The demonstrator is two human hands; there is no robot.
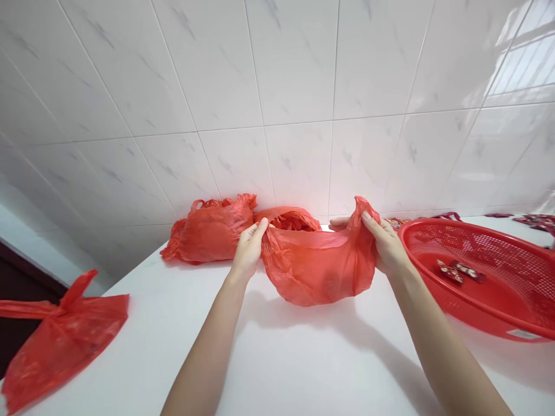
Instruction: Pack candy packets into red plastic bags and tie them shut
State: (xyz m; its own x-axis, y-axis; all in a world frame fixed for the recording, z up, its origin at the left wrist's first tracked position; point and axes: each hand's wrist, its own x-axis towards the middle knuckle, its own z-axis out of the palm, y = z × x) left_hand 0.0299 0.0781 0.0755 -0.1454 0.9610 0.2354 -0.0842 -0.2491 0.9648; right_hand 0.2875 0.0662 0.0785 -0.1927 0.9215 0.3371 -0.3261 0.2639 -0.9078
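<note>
Two hands hold a thin red plastic bag stretched sideways by its upper corners, above a smooth white tabletop.

Both forearms reach forward from the bottom edge, spread apart, with white surface showing between them and leftward to a knotted red plastic bag at the table's slanting left edge. The left hand pinches one corner between thumb and fingers; the right hand grips the other, thumb in front, fingers behind. The held bag sags between them, its shadow below. Just beside the right wrist, the rim of an oval red perforated plastic basket bounds that side; small patterned packets lie inside. Beyond the hands, a plump red plastic bundle and a crumpled red bag sit by the glossy white tiled wall.
</note>
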